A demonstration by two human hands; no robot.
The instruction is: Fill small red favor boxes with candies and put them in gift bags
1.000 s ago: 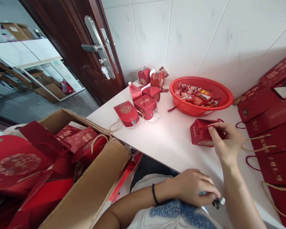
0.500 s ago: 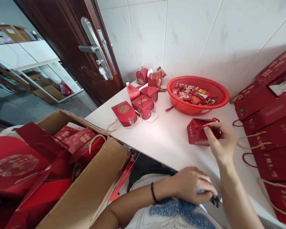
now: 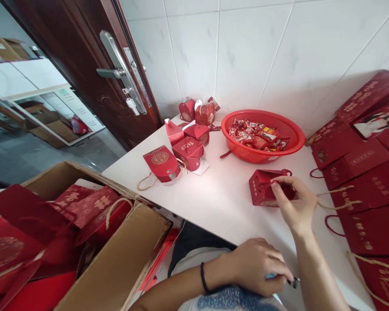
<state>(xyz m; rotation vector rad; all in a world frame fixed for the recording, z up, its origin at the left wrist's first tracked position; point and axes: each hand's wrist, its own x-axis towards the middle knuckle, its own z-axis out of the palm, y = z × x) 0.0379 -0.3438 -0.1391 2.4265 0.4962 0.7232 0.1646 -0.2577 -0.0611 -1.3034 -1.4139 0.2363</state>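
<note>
A small red gift box [image 3: 257, 188] with gold lettering stands upright on the white table. At its top edge, the thumb and fingers of my right hand [image 3: 296, 201] are pinched by the dark red cord; the fingers hide its right part. My left hand [image 3: 261, 268] is curled low in front of my body, nearer to me than the box. Something blue shows between its fingers, and a small dark tip pokes out past them; what it holds I cannot make out.
A red plastic basket [image 3: 226, 137] of wrapped sweets [image 3: 257, 136] sits by the tiled wall. Several red boxes [image 3: 162, 163] lie to its left. More red boxes [image 3: 372, 185] are stacked at the right. A cardboard carton [image 3: 116, 255] stands at the left, near the wooden door [image 3: 78, 56].
The view has shifted slightly, so the scene sits a little lower and further left. My right hand stays at the top of the box, and my left hand remains curled.
</note>
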